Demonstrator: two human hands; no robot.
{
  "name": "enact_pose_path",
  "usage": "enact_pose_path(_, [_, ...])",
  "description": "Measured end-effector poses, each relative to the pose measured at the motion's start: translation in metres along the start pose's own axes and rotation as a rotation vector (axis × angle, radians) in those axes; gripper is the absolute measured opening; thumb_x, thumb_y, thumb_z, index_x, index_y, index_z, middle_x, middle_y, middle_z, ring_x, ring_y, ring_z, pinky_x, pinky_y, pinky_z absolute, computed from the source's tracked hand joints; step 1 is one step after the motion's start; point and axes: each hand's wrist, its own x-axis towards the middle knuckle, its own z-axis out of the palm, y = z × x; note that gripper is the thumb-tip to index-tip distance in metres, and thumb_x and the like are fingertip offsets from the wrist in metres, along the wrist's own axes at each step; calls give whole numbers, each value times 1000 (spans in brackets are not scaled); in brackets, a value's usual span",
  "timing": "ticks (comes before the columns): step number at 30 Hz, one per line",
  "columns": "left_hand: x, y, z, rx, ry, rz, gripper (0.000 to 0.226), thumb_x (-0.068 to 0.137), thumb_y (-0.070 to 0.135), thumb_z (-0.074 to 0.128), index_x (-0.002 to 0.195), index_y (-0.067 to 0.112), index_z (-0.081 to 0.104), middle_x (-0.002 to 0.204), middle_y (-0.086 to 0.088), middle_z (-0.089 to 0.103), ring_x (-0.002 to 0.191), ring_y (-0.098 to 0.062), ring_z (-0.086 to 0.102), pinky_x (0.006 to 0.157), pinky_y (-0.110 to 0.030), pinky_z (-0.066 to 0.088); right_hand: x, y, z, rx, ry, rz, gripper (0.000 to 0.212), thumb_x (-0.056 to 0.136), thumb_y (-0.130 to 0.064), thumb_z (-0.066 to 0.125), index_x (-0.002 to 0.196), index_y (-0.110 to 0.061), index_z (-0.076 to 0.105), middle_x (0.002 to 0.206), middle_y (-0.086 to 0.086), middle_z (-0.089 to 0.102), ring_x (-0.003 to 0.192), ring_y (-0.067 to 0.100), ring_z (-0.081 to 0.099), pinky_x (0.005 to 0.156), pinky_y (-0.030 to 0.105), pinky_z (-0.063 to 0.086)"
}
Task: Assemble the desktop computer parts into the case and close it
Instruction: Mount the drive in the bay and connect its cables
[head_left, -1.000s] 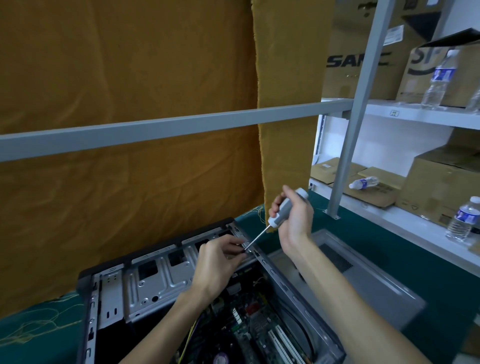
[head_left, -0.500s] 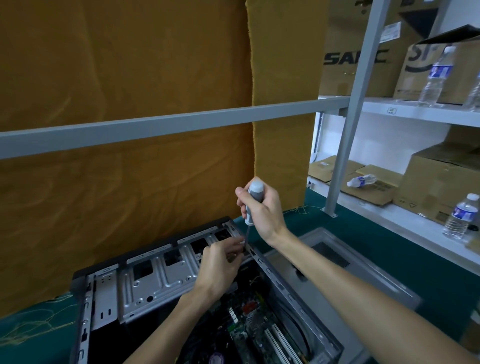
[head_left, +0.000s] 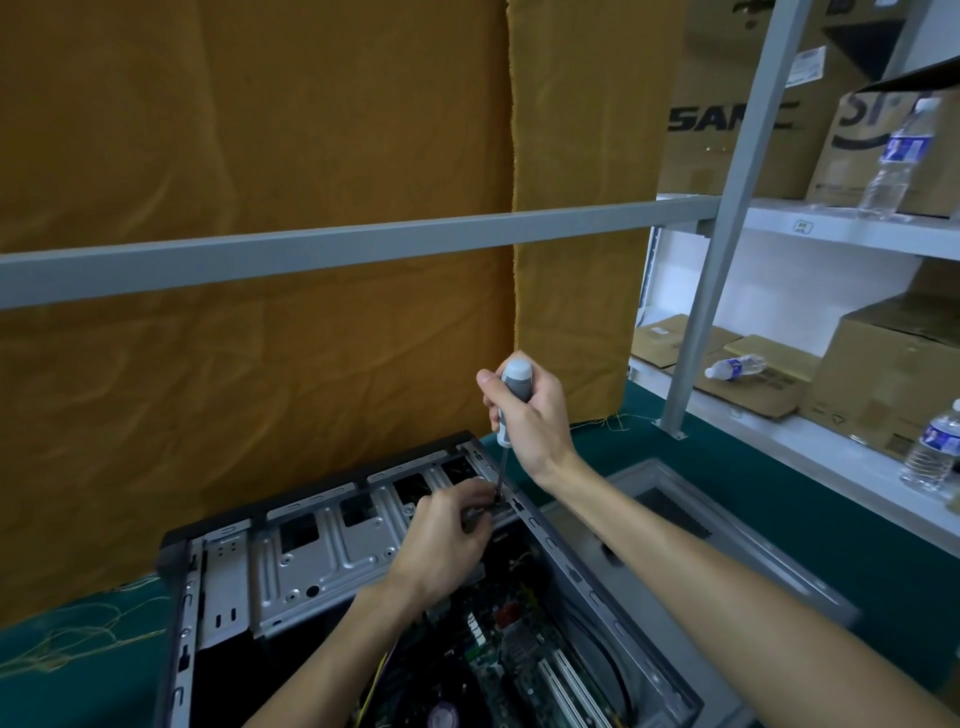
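The right hand (head_left: 530, 421) is wrapping its fingers round the grey-and-white handle of a screwdriver (head_left: 511, 402), holding it nearly upright so the shaft is bearing straight down at the far corner of the open computer case (head_left: 571, 571). The left hand (head_left: 441, 540) is pinching its fingertips together at the tip, probably steadying 1 small screw, though the screw itself is too small to make out. The motherboard (head_left: 519, 660) is sitting inside the case, and the side panel (head_left: 727, 525) is lying flat just beside it, not yet fitted.
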Motion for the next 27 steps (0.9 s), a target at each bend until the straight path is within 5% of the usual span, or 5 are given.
enact_pose_path(10, [0, -3, 2, 27, -6, 36, 38, 97, 11, 58, 134, 18, 65, 125, 9, 70, 112, 6, 60, 88, 4, 38, -3, 1, 6, -63, -2, -67, 38, 94, -27, 67, 76, -4, 44, 70, 30, 42, 62, 44, 42, 61, 52, 43])
enact_pose_path(17, [-1, -2, 2, 53, -11, 43, 36, 99, 15, 57, 134, 19, 65, 126, 10, 70, 117, 1, 61, 89, 5, 35, -5, -2, 5, -72, -10, -21, 35, 94, -29, 66, 79, -3, 46, 71, 28, 43, 64, 29, 43, 64, 47, 43])
enact_pose_path(21, [-1, -2, 1, 60, -21, 47, 36, 97, 19, 59, 133, 20, 64, 126, 9, 70, 115, -1, 62, 88, 4, 36, -5, -6, 0, -39, -104, 53, 24, 94, -36, 60, 90, -13, 53, 77, 7, 52, 68, 21, 50, 66, 39, 45])
enact_pose_path(24, [-3, -3, 2, 84, -34, 67, 45, 92, 26, 70, 135, 22, 61, 127, 8, 68, 113, -2, 62, 92, -2, 41, 5, -14, -16, -254, -180, -57, 18, 100, -26, 60, 116, -29, 53, 76, 0, 62, 67, 16, 64, 67, 34, 57])
enact_pose_path(27, [-2, -5, 2, 119, -35, 82, 56, 87, 35, 77, 138, 24, 58, 131, 9, 64, 120, -6, 58, 101, -19, 47, 17, -29, -29, -816, -258, -227, 28, 101, -36, 61, 127, -35, 52, 75, -5, 65, 64, 15, 66, 61, 36, 57])
